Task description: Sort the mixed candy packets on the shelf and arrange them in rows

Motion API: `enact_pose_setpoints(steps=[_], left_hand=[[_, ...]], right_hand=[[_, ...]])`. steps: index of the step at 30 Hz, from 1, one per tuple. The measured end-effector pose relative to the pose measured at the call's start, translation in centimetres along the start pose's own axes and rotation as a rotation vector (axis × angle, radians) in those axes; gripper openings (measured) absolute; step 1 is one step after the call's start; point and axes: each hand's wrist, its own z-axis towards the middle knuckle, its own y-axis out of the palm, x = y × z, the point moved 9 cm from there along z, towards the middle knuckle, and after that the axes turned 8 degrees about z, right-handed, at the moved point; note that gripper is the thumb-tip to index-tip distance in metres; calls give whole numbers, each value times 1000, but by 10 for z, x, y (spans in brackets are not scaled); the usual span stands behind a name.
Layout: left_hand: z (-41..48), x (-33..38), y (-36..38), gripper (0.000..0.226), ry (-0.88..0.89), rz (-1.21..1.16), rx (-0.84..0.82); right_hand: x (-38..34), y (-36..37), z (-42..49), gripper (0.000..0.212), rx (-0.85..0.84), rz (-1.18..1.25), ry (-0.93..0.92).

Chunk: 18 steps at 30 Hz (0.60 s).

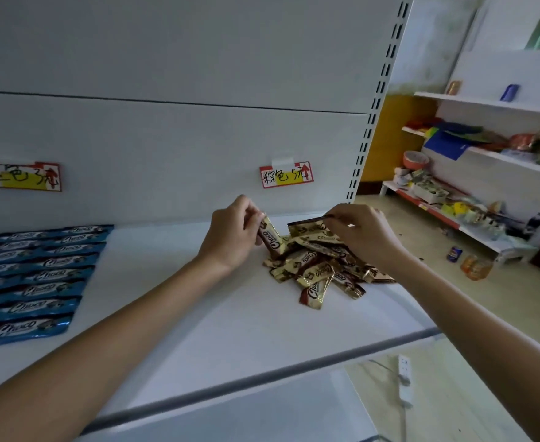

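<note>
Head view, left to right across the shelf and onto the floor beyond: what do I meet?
Blue packets → left hand → gold pile → blue can → orange jar.

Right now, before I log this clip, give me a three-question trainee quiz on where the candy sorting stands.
1. True or false: the blue packets lie in a loose heap on the shelf.
2. What does the left hand hold? A) a blue packet B) a gold packet C) a price tag
3. Fill in: the packets not yet set in rows are the ____ ones.

Key: 1 false, they lie in neat rows. 2 B. 3 gold: they sit in a pile, and the right hand pinches one at its back edge.
</note>
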Motion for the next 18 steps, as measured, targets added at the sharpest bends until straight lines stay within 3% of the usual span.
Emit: enact_pose_setpoints(steps=[3,9,14,16,18], left_hand=[[2,-9,-7,3,-64,-71,24],[0,-29,-20,19,-156,-69,6],[3,-52,-18,18,-137,226,-67],[3,-60,-20,20,-122,349,-66],[3,-59,-27,21,-102,437,-19]], right_hand=[[2,6,11,11,-60,53,-3],[3,18,36,20,-91,179,1],[-5,52,43,21,-265,60,-65],[-3,66,42,29,-373,-67,-80],[-2,65,46,40,-360,-70,-68]])
